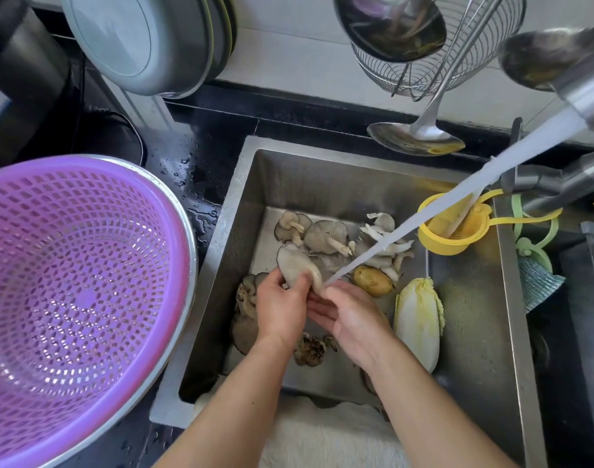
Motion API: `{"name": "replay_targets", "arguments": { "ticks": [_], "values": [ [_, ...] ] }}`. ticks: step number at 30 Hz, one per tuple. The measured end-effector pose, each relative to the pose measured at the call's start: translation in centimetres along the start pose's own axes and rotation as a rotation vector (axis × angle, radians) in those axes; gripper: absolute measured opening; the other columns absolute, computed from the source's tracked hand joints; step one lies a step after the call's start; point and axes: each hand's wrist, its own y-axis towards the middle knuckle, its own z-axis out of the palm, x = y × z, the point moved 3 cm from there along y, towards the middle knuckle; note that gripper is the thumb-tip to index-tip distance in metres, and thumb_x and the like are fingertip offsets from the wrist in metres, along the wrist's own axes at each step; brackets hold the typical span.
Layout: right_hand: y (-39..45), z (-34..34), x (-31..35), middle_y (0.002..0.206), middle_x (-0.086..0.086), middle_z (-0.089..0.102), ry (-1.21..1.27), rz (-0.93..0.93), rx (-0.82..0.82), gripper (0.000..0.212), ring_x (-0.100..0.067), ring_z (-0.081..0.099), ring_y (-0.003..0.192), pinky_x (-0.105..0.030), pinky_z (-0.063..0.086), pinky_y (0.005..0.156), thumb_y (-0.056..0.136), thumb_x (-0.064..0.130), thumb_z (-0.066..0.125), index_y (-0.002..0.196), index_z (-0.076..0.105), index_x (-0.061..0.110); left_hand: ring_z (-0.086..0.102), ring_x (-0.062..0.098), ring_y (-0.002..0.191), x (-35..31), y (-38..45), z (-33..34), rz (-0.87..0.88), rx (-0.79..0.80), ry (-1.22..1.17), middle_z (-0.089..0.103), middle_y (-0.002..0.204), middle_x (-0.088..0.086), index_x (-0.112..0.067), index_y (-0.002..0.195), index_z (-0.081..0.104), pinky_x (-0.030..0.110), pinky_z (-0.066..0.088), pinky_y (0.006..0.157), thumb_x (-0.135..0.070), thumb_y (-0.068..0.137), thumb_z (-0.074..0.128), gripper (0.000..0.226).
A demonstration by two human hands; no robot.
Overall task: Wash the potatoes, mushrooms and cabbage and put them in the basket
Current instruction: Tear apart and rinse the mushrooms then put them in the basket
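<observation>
My left hand [282, 305] grips a pale grey oyster mushroom [293, 261] over the steel sink [471, 332]. My right hand [351, 319] lies beside it with straight fingers under the mushroom's edge, where the water stream [457, 194] lands. Several more mushrooms [326, 236] lie at the back of the sink, and darker ones [246, 298] sit under my left wrist. A potato [372, 281] and a napa cabbage [418, 322] lie to the right of my hands. The purple basket [76, 265] stands on the counter to the left, with nothing in it.
The tap [585, 86] runs from the upper right. A yellow strainer [454, 228] hangs on the sink's right rim, a blue cloth [538, 285] beyond it. Ladles [417, 140] and a wire skimmer [457, 45] hang above. Plates [147, 38] stand at the upper left. The black counter [194, 170] is wet.
</observation>
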Motion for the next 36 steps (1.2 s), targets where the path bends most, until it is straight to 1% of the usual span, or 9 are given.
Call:
{"name": "replay_targets", "arguments": {
  "ticks": [7,12,15,17,22,25,28,32,36],
  "values": [
    [0.5,0.3,0.6,0.089,-0.019,0.077,-0.119,-0.026,-0.043,0.023,-0.025,0.077,0.077,-0.030,0.061,0.068,0.100,-0.009,0.046,0.109,0.067,-0.007,0.075,0.007,0.085,-0.4,-0.2,-0.3,0.026,-0.015,-0.032,0.080,0.089,-0.004,-0.020,0.098,0.076,0.029,0.059,0.082,-0.017,0.096,0.071,0.006],
    [0.5,0.5,0.6,0.103,-0.024,0.076,-0.144,-0.030,-0.020,0.019,-0.027,0.075,0.084,-0.034,0.062,0.072,0.100,0.010,0.062,0.112,0.066,-0.004,0.077,0.012,0.089,-0.4,-0.4,0.1,0.023,0.037,-0.021,0.081,0.091,-0.004,-0.022,0.099,0.076,0.039,0.062,0.088,-0.017,0.097,0.072,0.007],
    [0.6,0.2,1.0,0.086,-0.016,0.078,-0.201,-0.048,-0.067,0.014,-0.023,0.076,0.076,-0.032,0.060,0.069,0.098,-0.002,0.054,0.105,0.066,-0.003,0.077,0.012,0.089,-0.6,-0.5,0.1,0.019,0.035,-0.048,0.081,0.091,-0.004,-0.021,0.100,0.076,0.041,0.062,0.091,-0.016,0.097,0.071,0.007],
    [0.4,-0.1,1.3,0.087,-0.017,0.078,-0.159,-0.026,-0.061,0.024,-0.025,0.076,0.077,-0.032,0.060,0.068,0.096,-0.010,0.046,0.106,0.067,-0.003,0.077,0.011,0.089,-0.6,-0.5,0.0,0.021,0.039,-0.056,0.081,0.091,-0.003,-0.019,0.101,0.077,0.040,0.061,0.092,-0.016,0.097,0.071,0.007],
    [-0.3,0.1,1.6,0.082,-0.011,0.075,-0.069,0.029,0.022,0.011,-0.023,0.074,0.076,-0.035,0.060,0.071,0.098,0.008,0.060,0.096,0.070,0.006,0.078,0.017,0.090,-0.7,-0.8,0.2,0.040,0.125,-0.046,0.081,0.090,0.001,-0.015,0.100,0.077,0.043,0.062,0.090,-0.011,0.098,0.070,0.008],
    [0.0,-0.1,1.9,0.068,-0.005,0.070,-0.085,0.027,0.009,0.027,-0.020,0.070,0.069,-0.034,0.059,0.070,0.095,-0.002,0.054,0.076,0.069,0.011,0.078,0.017,0.093,-0.8,-1.0,0.3,0.059,0.162,-0.031,0.081,0.092,0.001,-0.016,0.102,0.077,0.042,0.062,0.090,-0.010,0.098,0.069,0.011],
    [0.1,-0.5,2.0,0.082,-0.013,0.074,-0.014,0.061,0.019,0.022,-0.024,0.071,0.077,-0.034,0.060,0.071,0.091,-0.010,0.047,0.099,0.066,0.000,0.078,0.018,0.094,-0.9,-0.9,0.2,0.062,0.158,-0.056,0.081,0.093,0.001,-0.016,0.102,0.077,0.040,0.062,0.090,-0.010,0.098,0.070,0.010],
    [0.1,-0.1,2.1,0.075,-0.011,0.068,-0.020,0.058,0.038,0.029,-0.021,0.069,0.071,-0.034,0.060,0.071,0.088,-0.008,0.052,0.069,0.067,0.009,0.077,0.011,0.092,-1.1,-1.2,0.2,0.093,0.176,-0.025,0.081,0.092,-0.003,-0.018,0.103,0.076,0.032,0.061,0.085,-0.010,0.099,0.069,0.012],
    [0.1,-0.3,1.9,0.077,-0.012,0.073,-0.001,0.047,0.030,0.024,-0.020,0.070,0.071,-0.031,0.060,0.068,0.090,-0.016,0.046,0.098,0.063,0.000,0.077,0.019,0.095,-0.9,-0.8,0.0,0.056,0.137,-0.051,0.081,0.094,0.002,-0.016,0.103,0.077,0.045,0.061,0.093,-0.013,0.097,0.071,0.009]
  ]
}}
